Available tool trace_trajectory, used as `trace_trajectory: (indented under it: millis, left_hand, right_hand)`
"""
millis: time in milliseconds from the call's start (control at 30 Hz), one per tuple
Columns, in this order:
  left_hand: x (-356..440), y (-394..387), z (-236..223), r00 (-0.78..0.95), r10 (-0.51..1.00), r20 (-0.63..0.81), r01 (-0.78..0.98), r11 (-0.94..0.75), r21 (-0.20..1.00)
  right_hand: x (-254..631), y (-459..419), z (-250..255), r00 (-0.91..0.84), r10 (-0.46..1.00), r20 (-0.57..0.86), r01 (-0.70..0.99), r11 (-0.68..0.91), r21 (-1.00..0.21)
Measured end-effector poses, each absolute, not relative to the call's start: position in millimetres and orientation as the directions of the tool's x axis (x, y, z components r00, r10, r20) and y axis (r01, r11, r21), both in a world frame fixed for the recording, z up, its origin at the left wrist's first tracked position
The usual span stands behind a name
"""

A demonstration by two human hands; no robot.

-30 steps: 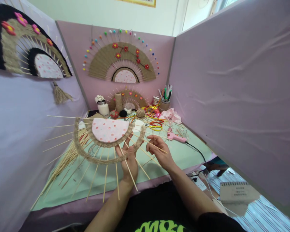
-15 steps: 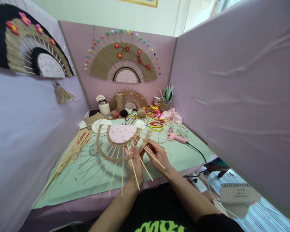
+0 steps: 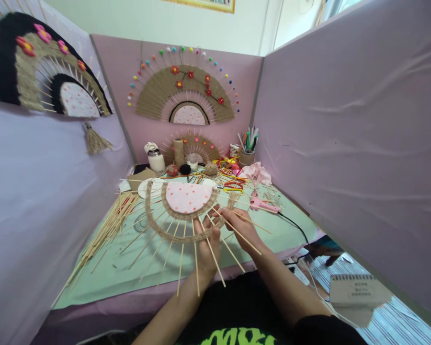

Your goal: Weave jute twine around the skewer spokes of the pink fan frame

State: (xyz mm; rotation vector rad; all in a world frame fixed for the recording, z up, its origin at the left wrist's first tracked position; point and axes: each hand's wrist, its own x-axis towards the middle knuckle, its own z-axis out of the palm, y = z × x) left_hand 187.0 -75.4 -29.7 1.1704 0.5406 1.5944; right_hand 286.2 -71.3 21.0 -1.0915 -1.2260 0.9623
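Observation:
A half-round woven fan [image 3: 189,197] hangs over the table, its straight edge away from me. Its centre is white cloth with pink-red spots, ringed by a twine band. Thin wooden sticks fan out from it, and an outer twine band [image 3: 158,229] runs over and under them. My left hand [image 3: 209,244] grips the fan from below, thumb on the outer band and fingers behind the sticks. My right hand [image 3: 242,227] is closed at the right part of the outer band, fingertips pinched among the sticks. Whether they hold twine or a stick is too small to tell.
Loose sticks [image 3: 104,230] lie on the table's left. A pink glue gun [image 3: 264,205] with a black cord rests at right. Behind stand a white jar [image 3: 156,160], a twine spool [image 3: 178,152], a twine ball [image 3: 211,168] and a tool pot [image 3: 247,157]. Finished fans [image 3: 187,91] hang on the partitions.
The fan and my left hand have moved right, uncovering white discs at the back left. My right hand has come in against the outer band, close to my left fingers.

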Motion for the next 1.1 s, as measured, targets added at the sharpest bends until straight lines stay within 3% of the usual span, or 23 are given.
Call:
trace_trajectory:
  millis: [133,233,333,467,533,633,667,733,800,1000,1100]
  left_hand:
    - [168.2,-79.5,-25.6,0.339,0.853,0.396,-0.318,-0.293,0.902]
    - [142.7,-85.8,-17.4,0.639,0.742,0.201,0.036,-0.29,0.956]
    - [113.5,-94.2,-3.5,0.86,0.509,-0.006,0.258,-0.425,0.868]
    - [72.6,-103.6,38.5,0.948,0.261,-0.181,0.308,-0.624,0.718]
    - [51.3,-104.2,71.4,0.973,0.217,-0.079,0.2,-0.619,0.759]
    - [30.1,-93.7,123.0,0.928,0.284,0.24,-0.037,-0.57,0.821]
    - [29.4,-86.2,137.4,0.85,0.353,0.39,-0.144,-0.557,0.818]
    - [39.4,-65.1,158.6,0.581,0.608,0.541,-0.189,-0.545,0.817]
    - [60.9,-37.9,168.0,0.364,0.769,0.525,-0.203,-0.485,0.851]
    - [113.6,30.2,135.7,0.445,0.795,0.413,-0.227,-0.346,0.91]
    - [117.3,41.8,109.5,0.36,0.828,0.431,-0.266,-0.352,0.898]
  right_hand:
    - [313.0,-69.7,45.1,0.12,0.929,0.35,0.147,0.332,-0.932]
    - [339.6,-66.9,69.0,0.115,0.91,0.399,0.24,0.364,-0.9]
    - [364.2,-61.5,91.6,0.105,0.915,0.391,0.184,0.368,-0.911]
    - [383.9,-52.7,125.1,0.042,0.903,0.427,0.168,0.415,-0.894]
    - [387.0,-46.6,143.7,-0.055,0.91,0.41,0.213,0.412,-0.886]
    - [385.7,-30.7,169.1,-0.262,0.911,0.32,0.27,0.387,-0.882]
    - [384.1,-23.4,175.8,-0.329,0.9,0.285,0.28,0.381,-0.881]
    - [378.9,-7.1,185.9,-0.439,0.871,0.22,0.294,0.37,-0.881]
    - [370.6,9.0,190.7,-0.534,0.833,0.143,0.309,0.35,-0.885]
    - [336.8,42.1,177.1,-0.736,0.674,-0.066,0.359,0.305,-0.882]
    - [324.6,53.6,162.9,-0.765,0.634,-0.114,0.361,0.275,-0.891]
